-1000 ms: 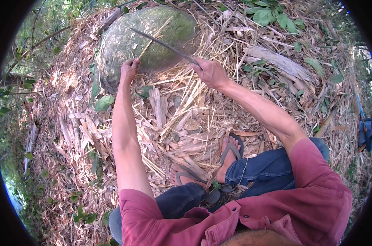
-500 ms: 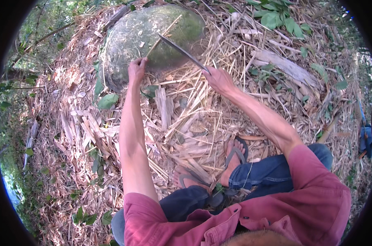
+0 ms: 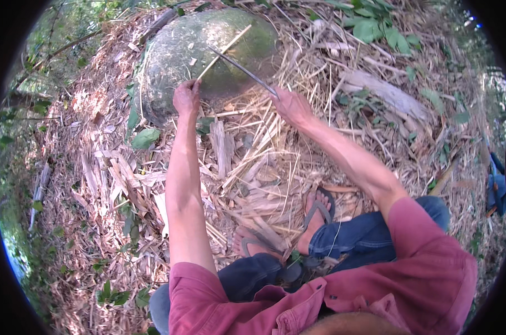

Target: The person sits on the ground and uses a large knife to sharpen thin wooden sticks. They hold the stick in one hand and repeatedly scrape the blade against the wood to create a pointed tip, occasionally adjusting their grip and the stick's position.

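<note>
My left hand [image 3: 186, 97] grips the near end of a thin pale bamboo stick [image 3: 226, 50] that slants up to the right over a large mossy round stone [image 3: 180, 50]. My right hand [image 3: 291, 106] is closed around the handle of a long dark blade [image 3: 239, 68]. The blade reaches up to the left and crosses the stick above the stone. Both forearms stretch forward from my red sleeves.
Dry bamboo husks, splinters and split strips [image 3: 247, 162] cover the ground around my sandalled feet [image 3: 317, 209]. Green leafy plants [image 3: 376, 28] grow at the top right. A blue cloth item [image 3: 497, 187] hangs at the right rim.
The blade has swung from lying across the stone's top to crossing the stick nearer my hands. The stick now tilts up to the right, and the view has shifted slightly.
</note>
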A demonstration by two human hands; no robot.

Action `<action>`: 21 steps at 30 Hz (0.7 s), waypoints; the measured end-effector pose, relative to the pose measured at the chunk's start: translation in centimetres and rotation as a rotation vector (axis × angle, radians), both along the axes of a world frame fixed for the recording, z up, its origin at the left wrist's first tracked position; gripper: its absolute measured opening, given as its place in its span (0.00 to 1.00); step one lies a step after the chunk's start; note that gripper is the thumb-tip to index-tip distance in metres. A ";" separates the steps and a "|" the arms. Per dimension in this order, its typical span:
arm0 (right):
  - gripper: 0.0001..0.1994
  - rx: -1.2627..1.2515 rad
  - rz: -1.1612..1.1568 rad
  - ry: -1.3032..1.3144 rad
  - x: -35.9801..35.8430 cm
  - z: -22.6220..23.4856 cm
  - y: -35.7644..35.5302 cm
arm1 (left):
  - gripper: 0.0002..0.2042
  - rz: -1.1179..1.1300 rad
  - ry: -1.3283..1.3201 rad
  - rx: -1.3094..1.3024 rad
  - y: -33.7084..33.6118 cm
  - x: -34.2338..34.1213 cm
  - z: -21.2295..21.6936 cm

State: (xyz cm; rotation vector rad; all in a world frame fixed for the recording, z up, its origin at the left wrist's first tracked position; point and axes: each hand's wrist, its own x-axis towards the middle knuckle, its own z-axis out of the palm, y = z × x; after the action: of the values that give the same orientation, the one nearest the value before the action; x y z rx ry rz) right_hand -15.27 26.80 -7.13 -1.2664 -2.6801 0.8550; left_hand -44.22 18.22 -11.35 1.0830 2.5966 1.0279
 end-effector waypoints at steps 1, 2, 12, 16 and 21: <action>0.20 0.018 0.014 -0.013 -0.3 -0.1 0.2 | 0.13 0.004 0.017 -0.009 0.1 -0.1 0.0; 0.20 0.036 0.027 -0.025 -0.8 -0.3 0.5 | 0.13 0.008 0.033 -0.019 0.2 -0.2 0.0; 0.22 0.021 -0.036 0.085 1.3 -0.3 -0.3 | 0.15 -0.124 0.019 -0.106 0.7 0.7 0.7; 0.22 -0.047 -0.036 0.054 2.6 0.5 -0.8 | 0.15 -0.278 -0.055 -0.189 -0.3 0.5 2.5; 0.24 -0.185 -0.191 0.259 7.3 -0.4 -4.5 | 0.13 -0.233 0.445 -0.080 -3.0 2.1 7.5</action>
State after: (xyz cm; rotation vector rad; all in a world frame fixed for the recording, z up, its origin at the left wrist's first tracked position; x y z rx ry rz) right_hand -7.95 22.26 -7.50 -1.3166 -2.2846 1.1705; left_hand -42.13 15.21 -3.83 1.7086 2.7062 0.6865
